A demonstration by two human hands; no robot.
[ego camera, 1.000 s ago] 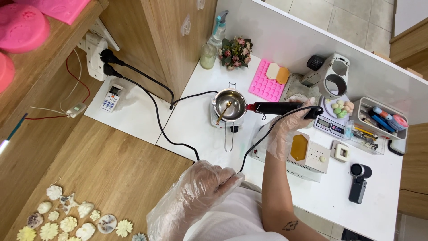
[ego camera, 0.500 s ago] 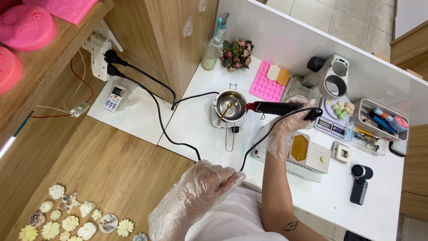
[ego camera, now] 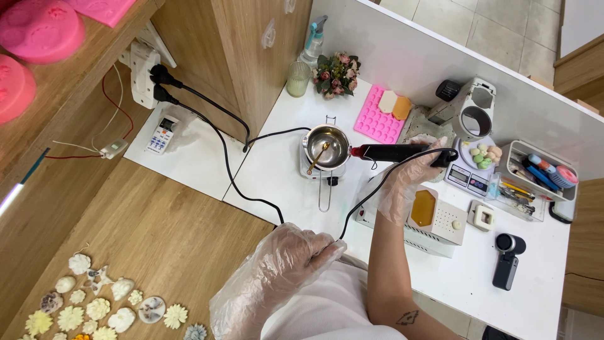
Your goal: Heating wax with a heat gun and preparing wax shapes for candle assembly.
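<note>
At the bottom centre of the frame, the black cord (ego camera: 371, 189) is pinched in the left hand (ego camera: 286, 264), which is gloved in thin clear plastic and closed round the cord just at the near edge of the white table (ego camera: 283, 170). From there the cord is led up and to the right to the black heat tool (ego camera: 393, 152). The rear of the tool's handle is gripped by the right hand (ego camera: 412, 179), also gloved, right of centre; the red-collared nozzle is held level, just beside the rim of the small steel melting pot (ego camera: 325, 146). The pot stands on a small white hot plate, and a gold spoon (ego camera: 316, 157) leans inside it.

The tool is judged stiff, fairly light and hot at the nozzle, so it is best held by the handle, well back from the tip. The cord is limp and likely to drag; the loose gloves are judged slippery on it.

Farther back, a pink silicone mould (ego camera: 376, 119) lies near the wall. The pot's contents cannot be made out, the handle's end is covered by the right hand, and the left fingertips are hidden under the crumpled glove.
</note>
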